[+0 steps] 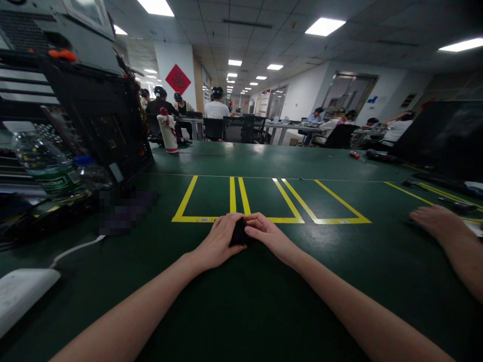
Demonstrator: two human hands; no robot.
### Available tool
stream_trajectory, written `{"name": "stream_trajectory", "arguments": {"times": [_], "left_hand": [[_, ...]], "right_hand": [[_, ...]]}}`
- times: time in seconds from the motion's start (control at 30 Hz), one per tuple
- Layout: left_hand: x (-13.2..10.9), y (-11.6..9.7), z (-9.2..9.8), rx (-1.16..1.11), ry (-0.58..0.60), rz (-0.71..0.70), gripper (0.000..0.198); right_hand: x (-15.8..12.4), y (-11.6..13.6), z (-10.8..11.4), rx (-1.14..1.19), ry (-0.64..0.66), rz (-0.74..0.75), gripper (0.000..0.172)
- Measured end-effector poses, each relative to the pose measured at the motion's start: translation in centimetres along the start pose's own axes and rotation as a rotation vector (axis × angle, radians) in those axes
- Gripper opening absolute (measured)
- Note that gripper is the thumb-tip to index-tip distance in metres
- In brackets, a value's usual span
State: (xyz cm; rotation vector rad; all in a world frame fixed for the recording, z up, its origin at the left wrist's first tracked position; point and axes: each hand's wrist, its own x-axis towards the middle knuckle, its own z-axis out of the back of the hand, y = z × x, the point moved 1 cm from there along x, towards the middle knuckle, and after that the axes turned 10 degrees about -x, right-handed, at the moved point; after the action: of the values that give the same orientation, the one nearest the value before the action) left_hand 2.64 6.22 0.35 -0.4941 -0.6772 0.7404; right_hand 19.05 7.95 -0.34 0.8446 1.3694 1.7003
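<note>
A small black object is between my two hands on the green table, just in front of the yellow tape boxes. My left hand is wrapped round its left side, with the thumb at its near end. On its right side, my right hand touches it with bent fingers and thumb. My fingers cover part of the object, so its full shape is hidden.
Bottles and a black computer case stand at the left, by a white power strip. A white bottle-like object stands farther back. Another person's hand rests at the right near small tools.
</note>
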Motion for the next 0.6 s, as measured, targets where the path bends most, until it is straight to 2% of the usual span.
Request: {"name": "stream_trajectory", "arguments": {"times": [0.13, 0.27, 0.43, 0.6], "left_hand": [[-0.1, -0.5, 0.4, -0.002, 0.03, 0.008, 0.054], [-0.1, -0.1, 0.1, 0.006, 0.008, -0.011, 0.054], [0.0, 0.6, -0.5, 0.023, -0.04, -0.032, 0.058], [0.0, 0.6, -0.4, 0.008, -0.024, -0.017, 0.057]], "right_hand": [[0.2, -0.2, 0.3, 0.042, 0.062, 0.018, 0.025], [0.1, -0.2, 0.4, 0.111, 0.134, 0.062, 0.035], [0.1, -0.1, 0.2, 0.062, 0.028, 0.062, 0.019], [0.2, -0.4, 0.1, 0.022, 0.011, 0.014, 0.023]]}}
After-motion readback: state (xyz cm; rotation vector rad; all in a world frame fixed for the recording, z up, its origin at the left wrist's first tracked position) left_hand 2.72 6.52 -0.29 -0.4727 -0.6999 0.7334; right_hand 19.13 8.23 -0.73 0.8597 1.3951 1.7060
